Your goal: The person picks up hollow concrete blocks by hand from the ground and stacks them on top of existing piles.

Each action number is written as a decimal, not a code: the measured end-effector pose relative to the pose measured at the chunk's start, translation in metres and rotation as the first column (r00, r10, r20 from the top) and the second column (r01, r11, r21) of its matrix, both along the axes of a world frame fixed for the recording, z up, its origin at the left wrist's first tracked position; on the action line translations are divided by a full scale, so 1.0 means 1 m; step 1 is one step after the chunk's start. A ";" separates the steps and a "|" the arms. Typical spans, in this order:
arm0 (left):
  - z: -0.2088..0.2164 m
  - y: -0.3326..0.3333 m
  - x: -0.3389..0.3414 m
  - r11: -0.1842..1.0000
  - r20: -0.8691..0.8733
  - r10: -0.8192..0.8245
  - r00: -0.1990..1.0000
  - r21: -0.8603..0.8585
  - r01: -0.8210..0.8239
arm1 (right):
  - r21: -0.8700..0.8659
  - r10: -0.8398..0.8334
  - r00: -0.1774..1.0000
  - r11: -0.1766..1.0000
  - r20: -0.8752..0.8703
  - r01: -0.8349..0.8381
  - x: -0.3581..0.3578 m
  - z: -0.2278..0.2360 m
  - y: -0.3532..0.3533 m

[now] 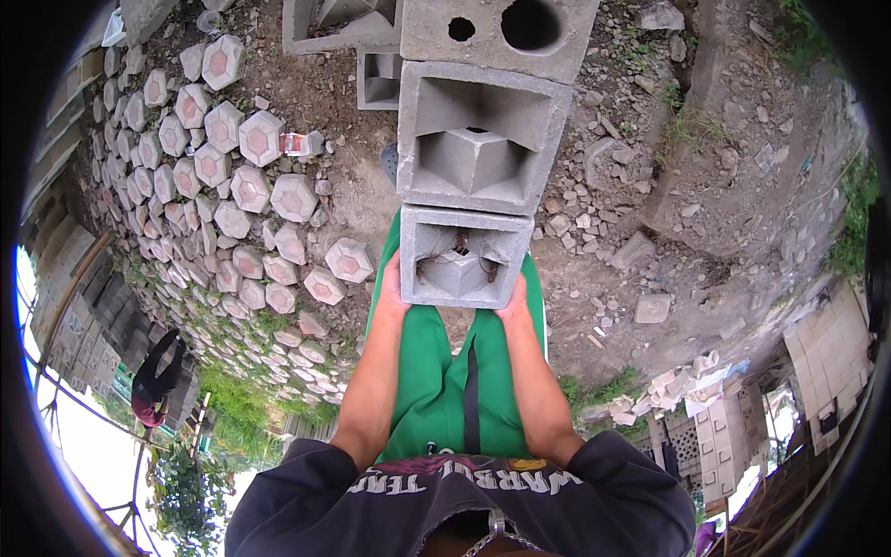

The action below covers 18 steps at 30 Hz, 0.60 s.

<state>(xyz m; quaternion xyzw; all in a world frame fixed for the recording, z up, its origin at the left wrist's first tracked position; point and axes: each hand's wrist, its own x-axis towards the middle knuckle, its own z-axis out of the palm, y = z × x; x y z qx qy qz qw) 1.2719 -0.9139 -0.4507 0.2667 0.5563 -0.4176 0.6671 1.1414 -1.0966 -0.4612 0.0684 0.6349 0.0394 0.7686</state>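
A light grey concrete vent block (461, 269) with a hollow square face and a raised centre is between my two hands. Its hollow has dark bits that look like dry leaves. My left hand (393, 284) grips the left side, and my right hand (516, 295) grips the right side near the lower corner. Fingers of both hands are partly hidden by the block. Directly beyond it, touching or almost touching, is a larger vent block (476, 160) of similar shape. Farther on comes a block with two round holes (492, 42).
More hollow blocks (380, 79) sit at the far left of the row. Many hexagonal pavers (295, 198) cover the ground to the left. Rubble (594, 209) and loose stones lie on the right. A person in dark clothes (158, 376) is at the far left.
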 end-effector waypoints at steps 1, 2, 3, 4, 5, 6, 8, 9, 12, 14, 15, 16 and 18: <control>-0.002 0.001 -0.001 1.000 -0.005 -0.002 1.000 0.003 0.002 | -0.010 0.021 1.000 1.000 0.007 -0.021 0.009 0.005 -0.004; -0.001 -0.003 0.001 1.000 -0.003 0.002 1.000 -0.009 -0.002 | -0.012 0.015 1.000 1.000 0.000 -0.015 0.004 0.002 -0.004; -0.001 -0.003 0.002 1.000 0.002 0.007 1.000 -0.016 -0.007 | -0.007 0.003 1.000 1.000 0.014 -0.003 -0.003 -0.005 -0.003; 0.000 -0.003 0.004 1.000 -0.001 0.003 1.000 -0.014 -0.003 | -0.002 -0.008 1.000 1.000 0.028 0.008 -0.011 -0.010 -0.001; -0.003 -0.001 0.004 1.000 0.012 -0.013 1.000 -0.018 0.013 | 0.001 -0.008 1.000 1.000 0.027 0.008 -0.006 -0.009 -0.003; -0.005 0.001 0.003 0.999 0.026 -0.028 0.999 -0.023 0.029 | -0.001 -0.002 0.999 1.000 0.045 0.002 -0.002 -0.007 -0.004; -0.006 0.004 0.001 0.999 0.012 -0.033 0.999 -0.036 0.033 | -0.006 0.003 0.998 1.000 0.065 -0.003 0.004 -0.003 -0.006; -0.006 0.003 0.002 0.998 -0.001 -0.038 0.999 -0.052 0.037 | -0.023 0.026 0.998 0.999 0.056 -0.025 0.005 0.000 -0.007; -0.011 0.003 -0.004 1.000 0.089 -0.029 0.996 -0.009 0.030 | -0.032 0.053 0.996 0.998 0.077 -0.051 0.003 -0.003 -0.006; -0.006 0.002 -0.005 1.000 0.136 -0.024 0.990 0.009 0.023 | -0.030 0.051 0.993 0.998 0.107 -0.048 0.004 -0.004 -0.006; -0.004 -0.002 -0.003 1.000 0.178 -0.020 0.984 0.027 0.016 | -0.033 0.041 0.995 0.999 0.090 -0.038 0.007 -0.004 -0.006; -0.002 -0.008 0.001 1.000 0.188 -0.027 0.982 0.016 0.024 | -0.038 0.029 0.997 0.999 0.076 -0.026 0.011 -0.003 -0.009; 0.008 -0.014 0.008 0.994 0.143 -0.012 0.990 0.108 -0.004 | -0.028 -0.016 0.992 0.999 0.121 0.020 0.001 -0.018 -0.009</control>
